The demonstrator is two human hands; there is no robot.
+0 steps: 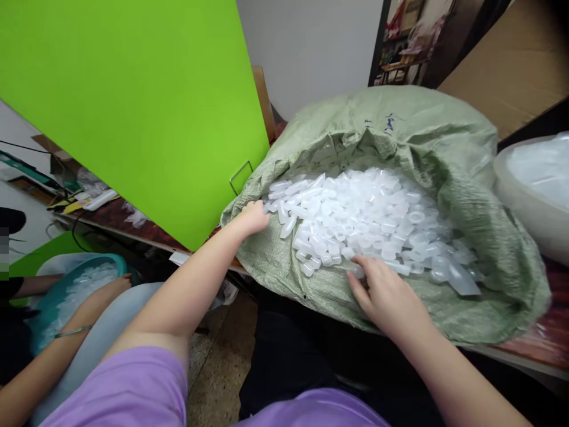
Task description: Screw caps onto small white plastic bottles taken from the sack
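Note:
A large pale green woven sack [427, 112] lies on its side with its mouth spread wide toward me. Inside is a heap of small translucent white plastic pieces [364, 207], many of them short tubes. My left hand [255, 217] is at the left edge of the mouth, fingers curled beside the outermost pieces; what they grip is hidden. At the front of the heap, my right hand [382, 290] has its thumb and forefinger around a small white plastic piece [357, 271]. A larger flat translucent piece [462, 277] lies in the sack's right part.
A big bright green panel [146, 107] with a metal handle stands at left. At the right is a whitish tub [524, 201] of clear material. On my left, another person's arm [98, 308] rests over a teal basin [118, 265] of white pieces. The reddish table [546, 341] supports the sack.

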